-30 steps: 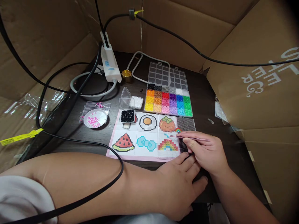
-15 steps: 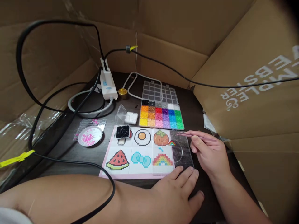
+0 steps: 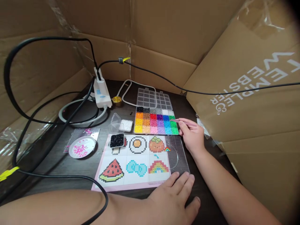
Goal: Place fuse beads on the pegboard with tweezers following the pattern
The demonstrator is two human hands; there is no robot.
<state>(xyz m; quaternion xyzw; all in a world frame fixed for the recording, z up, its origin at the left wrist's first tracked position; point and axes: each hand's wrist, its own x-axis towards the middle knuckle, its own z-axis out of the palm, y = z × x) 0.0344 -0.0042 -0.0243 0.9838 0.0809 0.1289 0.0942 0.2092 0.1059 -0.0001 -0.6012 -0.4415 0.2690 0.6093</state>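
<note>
My right hand (image 3: 192, 136) pinches pink tweezers (image 3: 181, 121), whose tip reaches over the blue and green cells of the sorted bead box (image 3: 156, 122). My left hand (image 3: 174, 197) lies flat with fingers spread, fingertips pressing the near edge of the clear pegboard (image 3: 176, 156). That pegboard overlies the right part of a pattern sheet (image 3: 131, 159) showing a watermelon, bow, rainbow, egg and orange fruit. A few beads (image 3: 167, 149) sit on the pegboard near the fruit picture.
A small tray of black beads (image 3: 117, 140) rests on the sheet's top left. A white dish of pink beads (image 3: 82, 147) sits on another pegboard at left. Behind are a clear box of white beads (image 3: 123, 124), a white power adapter (image 3: 102, 93), black cables and cardboard walls.
My right hand lifted the tweezers off the pegboard and moved away from me to the bead box. The left hand stayed on the pegboard's edge. The view tilted upward.
</note>
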